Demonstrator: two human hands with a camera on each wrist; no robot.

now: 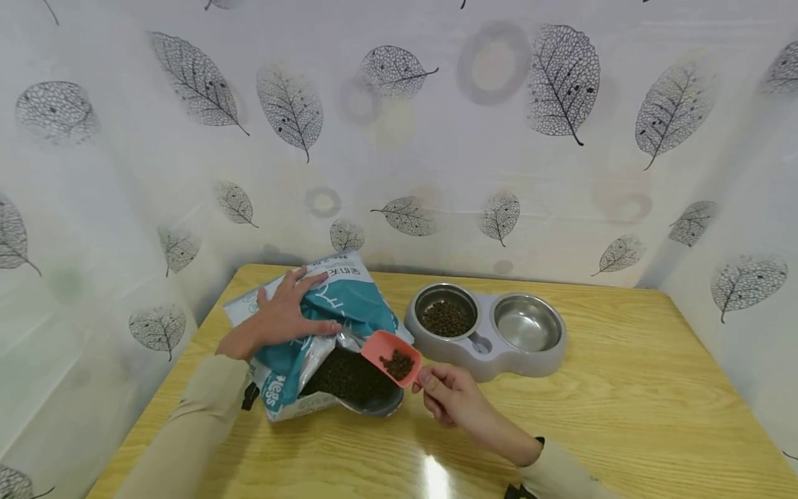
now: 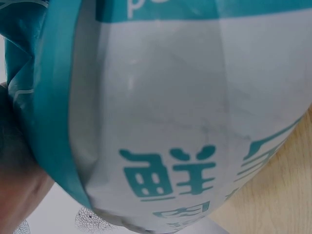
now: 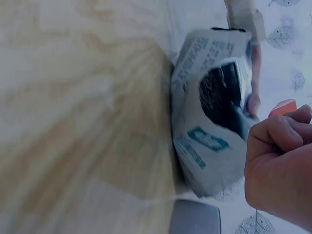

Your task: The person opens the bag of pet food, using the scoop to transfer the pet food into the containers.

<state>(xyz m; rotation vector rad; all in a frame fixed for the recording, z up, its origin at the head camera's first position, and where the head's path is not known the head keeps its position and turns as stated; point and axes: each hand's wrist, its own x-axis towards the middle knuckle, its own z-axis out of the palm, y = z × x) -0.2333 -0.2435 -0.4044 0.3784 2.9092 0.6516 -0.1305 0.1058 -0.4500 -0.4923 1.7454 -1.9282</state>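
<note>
A teal-and-white bag of kibble (image 1: 358,301) lies on its side on the table, its mouth gaping toward me with dark brown kibble (image 1: 349,378) inside. My left hand (image 1: 283,312) rests on top of the bag, fingers spread and thumb near the opening. In the left wrist view the bag's printed side (image 2: 161,97) fills most of the picture. My right hand (image 1: 458,398) grips the handle of a pink scoop (image 1: 377,344), which carries some kibble and is held over the right side of the bag's mouth. The right wrist view shows the curled fingers (image 3: 278,131).
Right of the bag stands a grey double pet feeder (image 1: 499,364) with two steel bowls. Kibble covers the bottom of the left bowl (image 1: 447,312); the right bowl (image 1: 527,324) shows bare metal. A leaf-patterned curtain (image 1: 436,138) hangs behind the wooden table (image 1: 648,388).
</note>
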